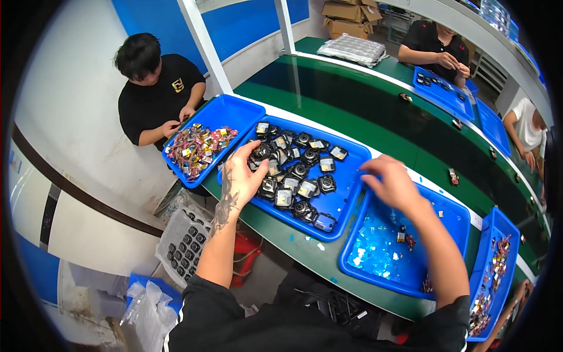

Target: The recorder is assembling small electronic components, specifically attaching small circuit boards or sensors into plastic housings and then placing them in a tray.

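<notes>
Left hand (pixel 241 176): grip spread, thumb and fingers parted over black cases (pixel 299 171) in a blue tray (pixel 350 202) on the tabletop (pixel 305 249). Right hand (pixel 390 183): blurred near that tray's right rim; its grip cannot be told. Beyond: a green belt (pixel 305 73), then, at the back, cartons (pixel 349 13) and, at right, a co-worker (pixel 428 44).

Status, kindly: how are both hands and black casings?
Left hand at black casings, grip unclear. Right hand, blurred, over right rim of blue tray. Casings piled in that tray; second tray beneath right forearm.
</notes>
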Demonstrator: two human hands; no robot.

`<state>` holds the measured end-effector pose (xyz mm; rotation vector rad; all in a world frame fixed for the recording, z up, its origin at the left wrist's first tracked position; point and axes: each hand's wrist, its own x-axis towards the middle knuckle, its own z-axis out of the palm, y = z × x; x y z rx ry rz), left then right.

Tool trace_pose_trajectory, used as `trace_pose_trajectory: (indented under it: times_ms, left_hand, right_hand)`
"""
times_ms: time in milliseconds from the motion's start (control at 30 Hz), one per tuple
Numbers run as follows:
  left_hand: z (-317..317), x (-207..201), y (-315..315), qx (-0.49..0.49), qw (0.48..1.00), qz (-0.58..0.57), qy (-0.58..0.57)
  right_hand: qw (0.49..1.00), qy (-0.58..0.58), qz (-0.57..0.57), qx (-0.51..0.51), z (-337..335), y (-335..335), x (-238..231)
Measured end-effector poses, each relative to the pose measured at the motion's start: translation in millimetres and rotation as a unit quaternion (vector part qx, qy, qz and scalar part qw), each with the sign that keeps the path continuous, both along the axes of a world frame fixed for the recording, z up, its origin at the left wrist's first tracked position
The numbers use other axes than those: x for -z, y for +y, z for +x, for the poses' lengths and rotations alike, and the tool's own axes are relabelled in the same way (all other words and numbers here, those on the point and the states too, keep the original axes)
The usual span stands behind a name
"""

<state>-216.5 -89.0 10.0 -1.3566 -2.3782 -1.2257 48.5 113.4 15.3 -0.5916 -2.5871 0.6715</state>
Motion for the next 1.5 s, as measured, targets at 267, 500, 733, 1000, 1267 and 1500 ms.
trace_pose_trajectory:
  times_ms: [267, 500, 733, 1000, 1267, 1500]
  left_hand:
    - [1, 14, 9, 0.063, 0.985, -0.064, 0.148]
    - [35, -10, 24, 0.172, 0.981, -0.004, 0.086]
    - [77, -22, 54, 0.407, 0.759, 0.005, -0.507]
    - [59, 0, 50, 0.257, 0.740, 0.150, -0.603]
    - [129, -18, 85, 0.359, 0.701, 0.058, -0.613]
    - [194, -12, 117, 0.447, 0.667, -0.011, -0.596]
  right_hand:
    - [0.984, -0.077, 0.155, 0.038, -72, 18, 31]
    - [0.986, 0.024, 0.163, -0.001, -36, -9, -9]
    - [0.967, 0.166, 0.147, -0.121, -16, -39, -50]
    - [0.992, -0.015, 0.081, 0.101, -4, -11, -14]
    - [0.979, -0.186, -0.032, 0.083, 142, -14, -29]
    - [0.966, -0.135, -0.021, 0.218, 140, -70, -4]
